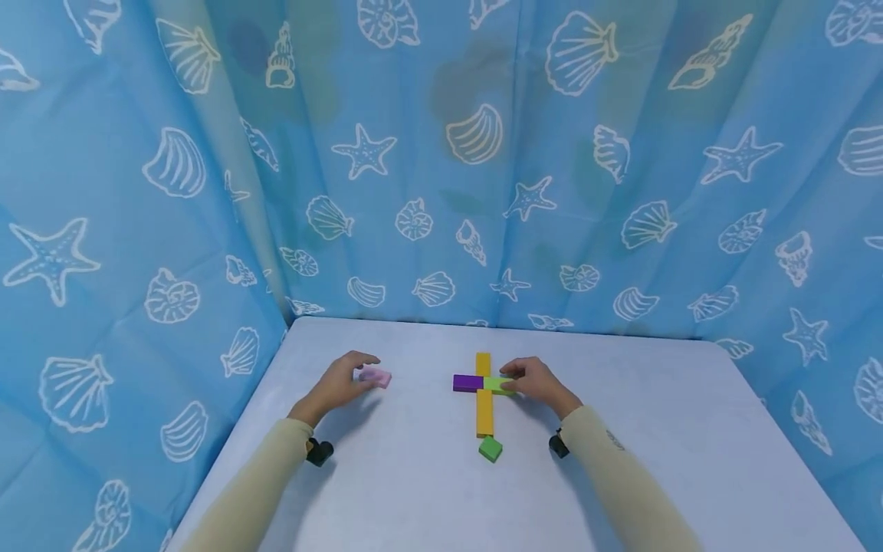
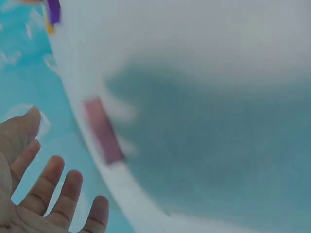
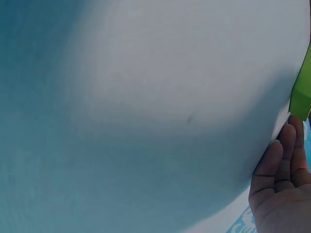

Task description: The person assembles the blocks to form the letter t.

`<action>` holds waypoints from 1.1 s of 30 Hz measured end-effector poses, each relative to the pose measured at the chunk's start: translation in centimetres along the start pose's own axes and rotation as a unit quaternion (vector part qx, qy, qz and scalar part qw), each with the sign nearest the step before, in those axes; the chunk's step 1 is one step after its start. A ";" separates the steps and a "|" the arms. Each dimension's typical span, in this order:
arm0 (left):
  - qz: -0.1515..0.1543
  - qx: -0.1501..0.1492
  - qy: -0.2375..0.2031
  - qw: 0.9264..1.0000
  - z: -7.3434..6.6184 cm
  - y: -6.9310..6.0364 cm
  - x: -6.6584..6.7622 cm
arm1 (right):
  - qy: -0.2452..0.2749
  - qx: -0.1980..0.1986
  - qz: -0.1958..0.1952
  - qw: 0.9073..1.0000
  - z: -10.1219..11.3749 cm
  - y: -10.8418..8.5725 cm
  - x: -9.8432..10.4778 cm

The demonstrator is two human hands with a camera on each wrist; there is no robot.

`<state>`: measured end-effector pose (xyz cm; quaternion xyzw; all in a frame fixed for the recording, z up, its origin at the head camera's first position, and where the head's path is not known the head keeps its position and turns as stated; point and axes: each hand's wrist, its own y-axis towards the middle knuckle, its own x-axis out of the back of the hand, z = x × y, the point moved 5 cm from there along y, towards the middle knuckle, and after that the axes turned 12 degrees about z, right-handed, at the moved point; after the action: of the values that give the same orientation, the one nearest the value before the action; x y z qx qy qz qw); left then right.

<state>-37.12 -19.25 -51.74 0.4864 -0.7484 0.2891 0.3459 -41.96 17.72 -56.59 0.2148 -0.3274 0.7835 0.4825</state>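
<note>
In the head view, my left hand (image 1: 340, 382) is around a pink block (image 1: 375, 376) on the left of the table. The left wrist view shows the fingers spread, apart from that pink block (image 2: 103, 131). My right hand (image 1: 539, 382) pinches a lime green block (image 1: 495, 385) between thumb and fingers. Its left end meets a purple block (image 1: 467, 383). One yellow block (image 1: 483, 363) extends behind them and another yellow block (image 1: 485, 414) extends in front, forming a cross. In the right wrist view, fingers (image 3: 286, 155) lie by the lime green block's end.
A small green block (image 1: 490, 448) lies turned at an angle near the front yellow block's lower end. All blocks lie on a white table (image 1: 414, 491). Blue curtains (image 1: 428, 161) with shell and starfish prints stand behind it and at its sides.
</note>
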 end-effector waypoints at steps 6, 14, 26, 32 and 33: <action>0.032 0.065 -0.006 0.997 3.1 1.4 0.8 | 0.004 -0.002 0.001 1.000 0.4 0.2 0.3; 0.046 0.117 -0.009 0.992 4.0 2.3 0.5 | 0.001 -0.006 0.000 1.000 0.9 0.4 0.1; 0.039 0.102 0.026 0.994 3.4 1.5 -0.4 | 0.007 -0.005 -0.010 1.000 0.8 0.1 -0.2; 0.045 0.080 0.036 0.995 2.7 0.9 -1.9 | 0.002 -0.021 -0.014 1.000 0.5 -0.7 -0.6; 0.045 0.077 0.036 0.995 2.5 0.8 -2.1 | 0.001 -0.024 -0.017 1.000 0.4 -0.8 -0.6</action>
<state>-37.86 -19.76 -55.02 0.4665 -0.7321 0.3787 0.3209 -40.99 17.30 -56.43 0.2075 -0.3420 0.7674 0.5011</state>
